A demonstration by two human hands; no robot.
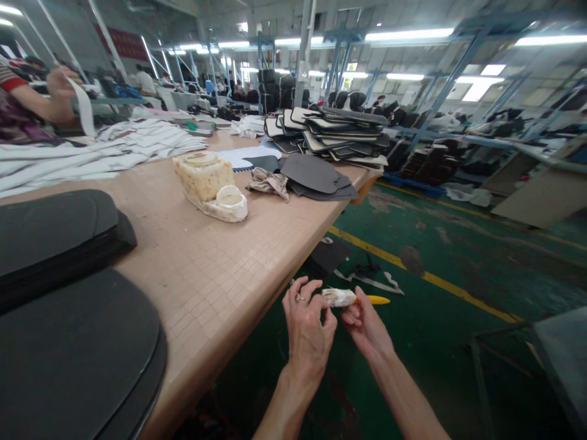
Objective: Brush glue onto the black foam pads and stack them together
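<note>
Both hands are off the right edge of the table, above the green floor. My right hand [364, 321] is closed on a small brush [351, 297] with a yellow handle and a whitish, clotted head. My left hand [306, 324], a ring on one finger, pinches at that head with curled fingers. On the table [206, 269] stands a glue-crusted container [208, 183] with a round lid part at its front. Dark foam panels [68, 293] lie stacked at the near left.
A pile of dark edged panels [330, 131] and flat dark sheets [314, 174] sit at the table's far end, beside a crumpled rag [270, 181]. Striped white fabric [92, 150] lies at the left, where another person's arm [36, 104] holds a strip. Scraps [362, 275] litter the floor.
</note>
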